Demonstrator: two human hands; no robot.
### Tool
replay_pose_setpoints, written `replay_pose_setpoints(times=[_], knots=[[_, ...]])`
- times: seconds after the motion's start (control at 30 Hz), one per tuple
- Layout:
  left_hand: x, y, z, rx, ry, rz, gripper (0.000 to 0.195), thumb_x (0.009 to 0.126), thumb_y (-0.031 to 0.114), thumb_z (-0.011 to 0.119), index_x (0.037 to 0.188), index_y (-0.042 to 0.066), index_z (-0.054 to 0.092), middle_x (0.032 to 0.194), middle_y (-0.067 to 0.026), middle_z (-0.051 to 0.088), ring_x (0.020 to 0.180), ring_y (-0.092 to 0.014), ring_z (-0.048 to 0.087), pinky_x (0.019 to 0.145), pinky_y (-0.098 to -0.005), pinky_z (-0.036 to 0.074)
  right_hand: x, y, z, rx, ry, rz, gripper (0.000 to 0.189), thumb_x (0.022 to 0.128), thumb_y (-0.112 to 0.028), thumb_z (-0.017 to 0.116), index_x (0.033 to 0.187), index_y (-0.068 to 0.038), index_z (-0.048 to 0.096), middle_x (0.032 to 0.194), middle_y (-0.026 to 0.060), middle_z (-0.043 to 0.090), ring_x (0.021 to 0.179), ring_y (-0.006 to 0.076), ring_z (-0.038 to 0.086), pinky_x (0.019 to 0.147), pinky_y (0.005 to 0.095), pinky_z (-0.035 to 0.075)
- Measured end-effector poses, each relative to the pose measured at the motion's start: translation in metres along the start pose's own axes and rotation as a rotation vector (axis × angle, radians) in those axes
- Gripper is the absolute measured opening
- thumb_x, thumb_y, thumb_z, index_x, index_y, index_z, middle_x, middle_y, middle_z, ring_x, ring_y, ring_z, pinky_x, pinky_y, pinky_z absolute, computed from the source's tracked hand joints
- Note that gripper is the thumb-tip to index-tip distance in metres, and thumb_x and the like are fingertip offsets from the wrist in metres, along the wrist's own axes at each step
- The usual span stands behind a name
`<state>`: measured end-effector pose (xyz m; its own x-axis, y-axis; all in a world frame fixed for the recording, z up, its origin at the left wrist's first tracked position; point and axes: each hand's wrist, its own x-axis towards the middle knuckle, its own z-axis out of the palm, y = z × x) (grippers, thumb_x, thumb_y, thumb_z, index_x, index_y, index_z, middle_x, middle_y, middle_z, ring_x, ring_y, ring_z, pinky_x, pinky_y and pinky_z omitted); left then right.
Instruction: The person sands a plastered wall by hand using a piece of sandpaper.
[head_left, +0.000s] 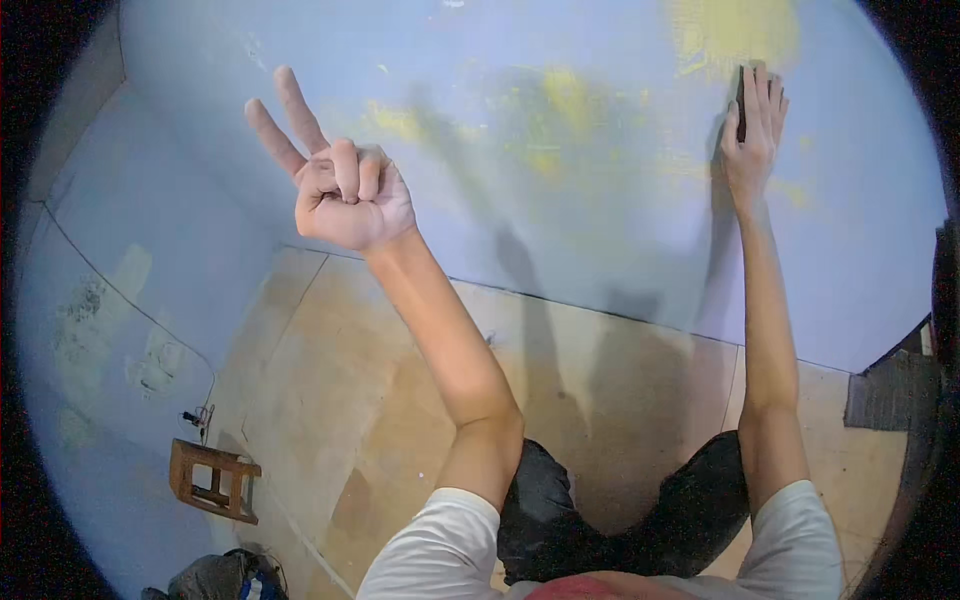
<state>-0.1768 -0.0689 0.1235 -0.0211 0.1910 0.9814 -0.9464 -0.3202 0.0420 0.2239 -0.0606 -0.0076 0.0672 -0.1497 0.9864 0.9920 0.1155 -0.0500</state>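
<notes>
My left hand (352, 187) is raised in front of a light blue wall (600, 255), palm towards me. Two of its fingers point up and apart, while the others curl into the palm; it holds nothing. My right hand (756, 142) lies flat, fingers stretched upward, over a dark flat block (742, 105) against the wall. Most of that block is hidden beneath the fingers, so its exact kind cannot be told. Just above the right hand is a large yellow patch (739, 34), and smaller yellow smears (562, 94) mark the wall between my hands.
A small wooden stool (244, 487) is by the left wall, near a hanging cable (142, 309). Below it sits a dark bag (210, 577). Tan floor (405, 427) meets the wall ahead. A grey mat-like piece (877, 397) is at right.
</notes>
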Motion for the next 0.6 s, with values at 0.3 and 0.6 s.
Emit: replay_pose_setpoints(times=[0.3,0.6], knots=[[-0.001,-0.007,-0.020,-0.040,0.059,0.079,0.085,0.072,-0.012,0.036,0.153,0.010,0.043,0.161,-0.0231,0.033,0.040,-0.004,0.025,0.032,-0.0155,0.035,-0.018,0.011,0.008,-0.013,0.010,-0.050,0.059,0.093,-0.001,0.055,0.150,-0.015,0.050,0.158,0.0050,0.045,0.150,0.0316,0.033,0.125,0.0531,0.024],[0.006,-0.009,-0.025,-0.028,0.097,0.091,0.084,0.073,-0.012,0.036,0.152,0.011,0.046,0.162,-0.0204,0.034,0.040,-0.005,0.024,0.032,-0.0160,0.034,-0.010,0.010,0.016,-0.040,-0.088,0.028,0.059,0.093,-0.002,0.058,0.150,-0.013,0.049,0.159,0.0055,0.044,0.149,0.0321,0.035,0.124,0.0540,0.025]])
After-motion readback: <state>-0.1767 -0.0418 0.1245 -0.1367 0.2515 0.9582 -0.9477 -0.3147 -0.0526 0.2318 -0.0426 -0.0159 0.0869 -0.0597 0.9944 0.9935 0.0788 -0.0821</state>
